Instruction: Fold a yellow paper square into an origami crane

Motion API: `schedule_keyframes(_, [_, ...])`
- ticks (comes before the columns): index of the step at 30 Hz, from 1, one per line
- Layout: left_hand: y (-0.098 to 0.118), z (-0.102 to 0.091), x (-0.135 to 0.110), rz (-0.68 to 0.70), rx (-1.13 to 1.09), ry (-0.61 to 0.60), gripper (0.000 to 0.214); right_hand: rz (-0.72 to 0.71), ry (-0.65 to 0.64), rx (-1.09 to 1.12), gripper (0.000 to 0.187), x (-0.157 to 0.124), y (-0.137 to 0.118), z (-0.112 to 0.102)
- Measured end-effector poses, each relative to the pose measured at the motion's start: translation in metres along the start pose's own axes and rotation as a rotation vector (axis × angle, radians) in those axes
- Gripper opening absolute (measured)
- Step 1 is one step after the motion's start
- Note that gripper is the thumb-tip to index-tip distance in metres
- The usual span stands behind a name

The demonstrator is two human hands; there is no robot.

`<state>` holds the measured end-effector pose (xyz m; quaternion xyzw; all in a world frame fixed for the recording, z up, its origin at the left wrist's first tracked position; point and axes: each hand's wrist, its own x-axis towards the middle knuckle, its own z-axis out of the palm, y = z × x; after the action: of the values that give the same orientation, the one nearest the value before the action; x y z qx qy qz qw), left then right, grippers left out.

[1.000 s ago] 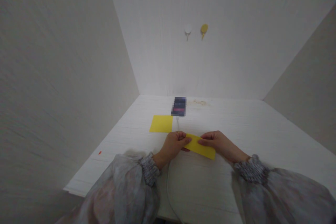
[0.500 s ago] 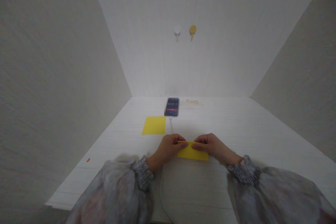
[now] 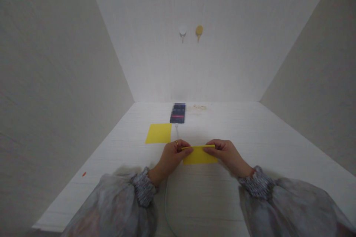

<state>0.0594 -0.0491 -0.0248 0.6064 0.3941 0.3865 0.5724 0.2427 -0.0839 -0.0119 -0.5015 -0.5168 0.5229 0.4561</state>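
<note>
Between my hands is a sheet of yellow paper (image 3: 198,156), with a narrow fold or curl along its far edge. My left hand (image 3: 175,154) pinches the far left part, its thumb on top and the other fingers behind the edge. On the far right part, my right hand (image 3: 222,152) grips in the same way, thumb over the paper. Both hands are closed on the sheet. A second yellow sheet (image 3: 158,133) lies flat on the white surface, beyond my left hand and to its left.
A phone (image 3: 178,113), its screen blurred, lies near the back wall. A white cable (image 3: 166,202) runs from it under my left arm. White (image 3: 183,30) and gold (image 3: 199,30) hooks are on the wall. A small orange-red piece (image 3: 84,174) lies at left. Walls rise on both sides.
The fold at the paper's far edge now shows more clearly, and the sheet's tilt has changed slightly. My hands are a little farther apart along it. The whole view has shifted a bit.
</note>
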Motion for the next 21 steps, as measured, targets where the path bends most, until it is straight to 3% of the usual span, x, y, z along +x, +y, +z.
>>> schedule_keyframes(11, [0.0056,0.0007,-0.0008,-0.033,-0.064,0.001,0.021,-0.089,0.009,0.012,0.020,-0.0037,-0.0046,0.0021])
schedule_keyframes(21, [0.0055,0.0010,-0.0004,-0.057,-0.062,-0.007,0.021,-0.017,-0.007,0.055,0.019,-0.0034,-0.0073,0.0007])
